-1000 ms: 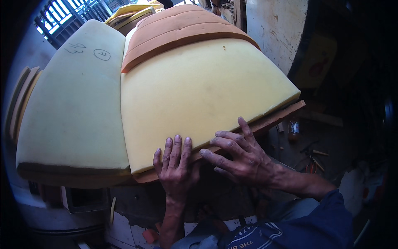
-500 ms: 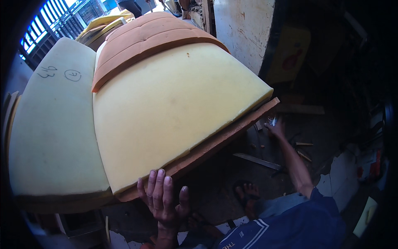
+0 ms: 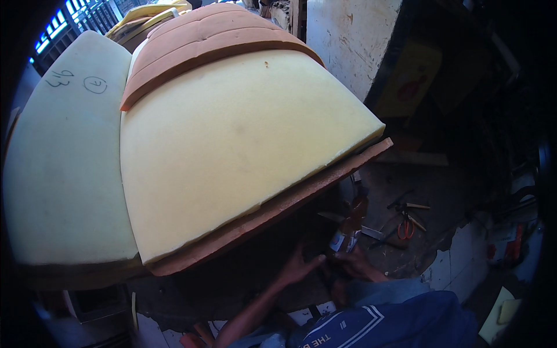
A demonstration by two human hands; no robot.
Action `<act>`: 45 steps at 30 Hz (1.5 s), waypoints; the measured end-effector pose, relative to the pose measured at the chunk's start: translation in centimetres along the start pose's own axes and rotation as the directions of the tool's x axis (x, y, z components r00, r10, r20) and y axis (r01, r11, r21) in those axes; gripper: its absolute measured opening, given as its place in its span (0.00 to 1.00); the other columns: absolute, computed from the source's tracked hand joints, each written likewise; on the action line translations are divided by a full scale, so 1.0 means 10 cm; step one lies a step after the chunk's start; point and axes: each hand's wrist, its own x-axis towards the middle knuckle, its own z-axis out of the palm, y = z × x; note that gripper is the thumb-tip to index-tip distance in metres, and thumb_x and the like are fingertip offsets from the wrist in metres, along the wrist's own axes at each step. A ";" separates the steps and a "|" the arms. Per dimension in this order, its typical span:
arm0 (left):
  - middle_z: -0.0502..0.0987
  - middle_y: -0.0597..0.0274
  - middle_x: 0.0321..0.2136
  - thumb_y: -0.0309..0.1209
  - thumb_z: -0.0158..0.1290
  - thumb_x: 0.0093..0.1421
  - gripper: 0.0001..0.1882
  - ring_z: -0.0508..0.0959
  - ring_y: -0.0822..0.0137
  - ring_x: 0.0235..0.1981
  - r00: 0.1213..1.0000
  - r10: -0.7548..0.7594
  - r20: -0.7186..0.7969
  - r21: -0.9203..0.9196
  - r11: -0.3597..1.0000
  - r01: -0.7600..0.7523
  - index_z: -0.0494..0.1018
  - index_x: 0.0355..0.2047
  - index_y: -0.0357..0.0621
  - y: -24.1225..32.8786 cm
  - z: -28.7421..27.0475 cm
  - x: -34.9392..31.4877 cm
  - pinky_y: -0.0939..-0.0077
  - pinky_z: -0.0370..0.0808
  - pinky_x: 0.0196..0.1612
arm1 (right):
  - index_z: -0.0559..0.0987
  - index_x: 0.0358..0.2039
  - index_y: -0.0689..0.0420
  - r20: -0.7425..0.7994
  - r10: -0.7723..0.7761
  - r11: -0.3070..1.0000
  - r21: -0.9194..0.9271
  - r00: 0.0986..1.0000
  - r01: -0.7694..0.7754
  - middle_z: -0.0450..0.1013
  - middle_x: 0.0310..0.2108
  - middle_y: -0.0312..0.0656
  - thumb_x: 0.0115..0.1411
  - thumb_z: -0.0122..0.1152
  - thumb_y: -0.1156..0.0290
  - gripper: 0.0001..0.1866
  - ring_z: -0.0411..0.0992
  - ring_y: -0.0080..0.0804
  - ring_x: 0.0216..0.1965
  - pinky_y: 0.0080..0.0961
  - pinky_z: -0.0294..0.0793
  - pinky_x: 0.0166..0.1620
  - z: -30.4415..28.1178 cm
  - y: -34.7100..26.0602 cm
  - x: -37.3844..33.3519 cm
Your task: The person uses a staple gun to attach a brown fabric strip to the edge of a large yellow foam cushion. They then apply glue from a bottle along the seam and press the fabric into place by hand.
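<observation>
My right hand (image 3: 357,264) grips the lower end of a brown bottle (image 3: 355,216) with a white-and-blue label, low down in front of my body. The bottle leans with its far end up and to the right. Close to its left side, my left hand (image 3: 301,267) has its fingers apart and holds nothing that I can see. Beyond both hands lies a large cream foam slab (image 3: 243,139) on top of a reddish-brown foam sheet (image 3: 278,209), whose edge sticks out toward me. Shadow hides part of both hands.
A pale green foam piece (image 3: 64,174) with pen marks adjoins on the left; a grooved orange foam piece (image 3: 214,37) lies on the far end. On the dark floor are orange-handled scissors (image 3: 405,228) and a flat blade-like strip (image 3: 371,232). A scratched white panel (image 3: 348,46) stands behind.
My left hand has left the foam's near edge and come down toward the right hand. My right hand has drawn back toward my body, bringing the bottle from the floor area.
</observation>
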 end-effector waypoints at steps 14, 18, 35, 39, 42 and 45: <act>0.83 0.46 0.50 0.49 0.69 0.59 0.33 0.83 0.54 0.55 0.941 -0.195 -0.275 0.077 0.972 0.224 0.78 0.56 0.39 0.01 -0.24 -0.28 0.62 0.77 0.60 | 0.81 0.57 0.58 0.268 0.377 0.037 -0.961 0.887 0.275 0.83 0.44 0.53 0.61 0.70 0.57 0.27 0.81 0.51 0.49 0.44 0.80 0.54 0.58 -0.73 0.67; 0.83 0.41 0.49 0.52 0.66 0.59 0.35 0.82 0.43 0.54 0.952 -0.129 -0.277 0.314 0.924 0.217 0.76 0.59 0.40 -0.05 -0.34 -0.43 0.56 0.80 0.56 | 0.81 0.58 0.58 0.323 0.121 0.598 -0.779 0.939 0.191 0.83 0.47 0.52 0.61 0.71 0.58 0.28 0.82 0.44 0.49 0.39 0.80 0.55 0.77 -0.82 0.72; 0.84 0.40 0.44 0.50 0.66 0.59 0.33 0.85 0.41 0.47 0.913 -0.005 -0.409 0.366 0.915 0.169 0.76 0.58 0.43 -0.14 -0.31 -0.62 0.54 0.83 0.48 | 0.83 0.57 0.58 0.284 0.130 0.634 -0.760 0.950 0.141 0.81 0.52 0.52 0.63 0.68 0.60 0.24 0.80 0.39 0.53 0.35 0.79 0.57 1.14 -0.68 0.54; 0.83 0.39 0.48 0.53 0.63 0.61 0.34 0.84 0.41 0.51 0.827 -0.401 -0.395 0.213 0.835 0.507 0.76 0.60 0.43 -0.11 -0.47 -0.58 0.54 0.82 0.51 | 0.80 0.60 0.57 0.699 0.113 0.623 -0.604 0.706 0.497 0.82 0.47 0.52 0.65 0.64 0.65 0.24 0.81 0.41 0.50 0.33 0.80 0.53 1.34 -0.88 0.49; 0.82 0.38 0.50 0.53 0.61 0.62 0.33 0.83 0.41 0.53 0.899 -0.183 -0.398 0.257 0.918 0.301 0.76 0.60 0.43 -0.09 -0.50 -0.60 0.54 0.80 0.53 | 0.72 0.66 0.57 0.773 -0.003 0.698 -0.453 0.634 0.555 0.81 0.42 0.51 0.64 0.63 0.69 0.29 0.82 0.40 0.44 0.31 0.82 0.48 1.60 -1.26 0.38; 0.82 0.38 0.49 0.50 0.60 0.64 0.30 0.82 0.41 0.53 0.917 -0.207 -0.342 0.254 0.919 0.302 0.77 0.58 0.43 -0.13 -0.48 -0.55 0.54 0.80 0.53 | 0.61 0.73 0.57 0.674 -0.016 0.750 -0.481 0.739 0.455 0.82 0.36 0.50 0.64 0.64 0.71 0.39 0.83 0.38 0.36 0.31 0.83 0.41 1.92 -1.66 0.31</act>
